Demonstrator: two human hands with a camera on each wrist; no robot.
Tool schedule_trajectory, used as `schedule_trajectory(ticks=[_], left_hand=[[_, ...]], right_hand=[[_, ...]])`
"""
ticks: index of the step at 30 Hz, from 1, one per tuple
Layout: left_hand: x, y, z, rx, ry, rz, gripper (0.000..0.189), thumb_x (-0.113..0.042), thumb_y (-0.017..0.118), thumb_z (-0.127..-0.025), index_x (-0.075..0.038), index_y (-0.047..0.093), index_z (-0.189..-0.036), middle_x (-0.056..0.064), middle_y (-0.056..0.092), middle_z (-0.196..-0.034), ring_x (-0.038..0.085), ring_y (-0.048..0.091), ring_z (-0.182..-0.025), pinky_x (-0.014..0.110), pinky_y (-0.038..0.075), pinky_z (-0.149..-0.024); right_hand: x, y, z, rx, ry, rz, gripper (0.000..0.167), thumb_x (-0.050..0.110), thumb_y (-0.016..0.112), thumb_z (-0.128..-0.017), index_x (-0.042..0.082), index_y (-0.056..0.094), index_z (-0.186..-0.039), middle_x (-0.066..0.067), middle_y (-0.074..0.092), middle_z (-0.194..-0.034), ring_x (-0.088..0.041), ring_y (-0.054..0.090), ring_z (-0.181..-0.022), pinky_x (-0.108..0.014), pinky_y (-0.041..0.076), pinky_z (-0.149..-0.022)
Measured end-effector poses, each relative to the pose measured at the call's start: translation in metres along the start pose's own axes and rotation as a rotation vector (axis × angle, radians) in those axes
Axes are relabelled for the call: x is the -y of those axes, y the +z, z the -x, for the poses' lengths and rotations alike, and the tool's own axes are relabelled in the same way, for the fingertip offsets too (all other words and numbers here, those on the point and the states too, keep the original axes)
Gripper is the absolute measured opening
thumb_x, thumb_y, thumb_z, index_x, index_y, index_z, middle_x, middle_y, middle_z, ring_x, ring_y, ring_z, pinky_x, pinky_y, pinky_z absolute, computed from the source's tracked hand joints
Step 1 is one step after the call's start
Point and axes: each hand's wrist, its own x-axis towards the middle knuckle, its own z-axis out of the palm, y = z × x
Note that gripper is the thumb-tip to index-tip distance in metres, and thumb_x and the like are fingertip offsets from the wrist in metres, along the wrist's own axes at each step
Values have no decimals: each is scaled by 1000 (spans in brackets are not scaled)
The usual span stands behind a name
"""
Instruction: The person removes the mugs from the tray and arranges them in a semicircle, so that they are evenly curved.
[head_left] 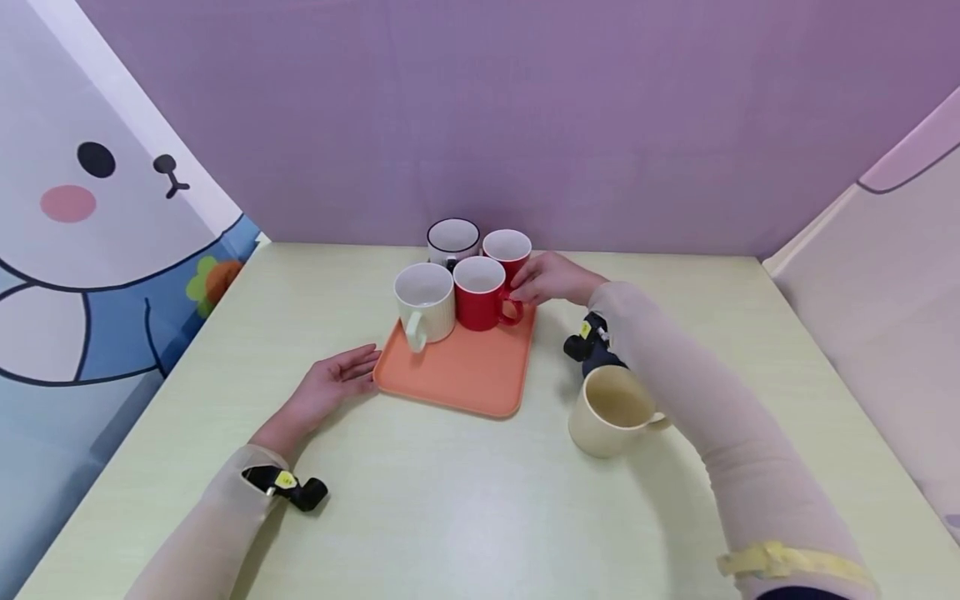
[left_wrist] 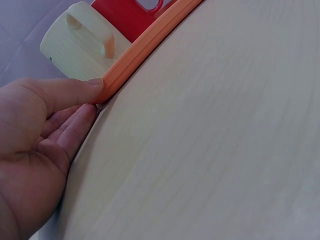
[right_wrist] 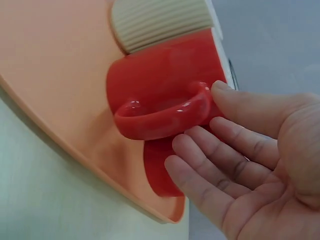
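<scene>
In the head view, a coral tray [head_left: 457, 379] bears several mugs at its far half. My right hand [head_left: 553, 279] is beside the front red mug [head_left: 478, 296]; in the right wrist view its thumb [right_wrist: 250, 102] overlaps the mug near the top of the handle [right_wrist: 165, 120], fingers loosely bent. A second red mug [head_left: 510, 248] sits behind it, partly hidden by the hand. To the left are a ribbed cream mug [head_left: 425, 304] and a white mug with a dark rim [head_left: 453, 239]. My left hand [head_left: 333, 385] touches the tray's near left corner, thumb at the rim, fingers straight.
A beige mug [head_left: 611, 417] stands on the pale table [head_left: 450, 508] right of the tray, beneath my right forearm. A purple backdrop [head_left: 525, 125] rises behind the table's far edge, close behind the rear mugs. Printed panels [head_left: 97, 250] flank both sides.
</scene>
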Motion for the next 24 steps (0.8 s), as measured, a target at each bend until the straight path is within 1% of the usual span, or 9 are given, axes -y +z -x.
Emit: schedule_trajectory(ticks=[2, 5, 11, 15, 21, 24], left_hand=[[0, 0, 0, 2, 1, 9, 64, 10, 60, -93, 8, 32, -151, 30, 41, -148, 25, 53, -129, 24, 51, -97], [1, -1, 0, 5, 0, 25, 65, 12, 60, -92, 9, 32, -150, 31, 40, -148, 21, 54, -127, 24, 51, -97], [2, -2, 0, -3, -1, 15, 65, 11, 62, -92, 8, 33, -150, 30, 41, -148, 14, 56, -124, 23, 51, -96], [2, -2, 0, 1, 0, 21, 65, 10, 62, -92, 8, 33, -150, 30, 41, -148, 14, 56, -124, 23, 51, -97], [0, -1, 1, 3, -5, 25, 65, 11, 61, -92, 8, 32, -151, 30, 41, -148, 9, 57, -121, 23, 51, -96], [0, -1, 1, 3, -4, 32, 65, 12, 60, -92, 8, 32, -151, 30, 41, -148, 9, 57, -121, 24, 51, -97]], right_hand=[[-1, 3, -2, 13, 8, 3, 32, 9, 69, -91, -10, 65, -116, -17, 66, -104, -39, 64, -93, -43, 58, -89], [-1, 7, -3, 29, 19, 13, 31, 9, 71, -90, -10, 65, -114, -16, 68, -100, -37, 64, -90, -42, 59, -88], [1, 11, -4, 70, 11, 24, 26, 9, 72, -91, -8, 68, -110, -19, 71, -99, -30, 67, -89, -46, 57, -91], [3, 12, -3, 76, 11, 26, 24, 8, 71, -91, -9, 69, -108, -18, 72, -96, -31, 68, -87, -46, 57, -91], [2, 13, -2, 76, 30, 21, 25, 7, 70, -92, -9, 68, -111, -21, 71, -99, -32, 67, -89, -44, 57, -91], [2, 13, -2, 72, 38, 22, 24, 7, 69, -93, -9, 67, -111, -22, 70, -100, -32, 67, -89, -44, 57, -92]])
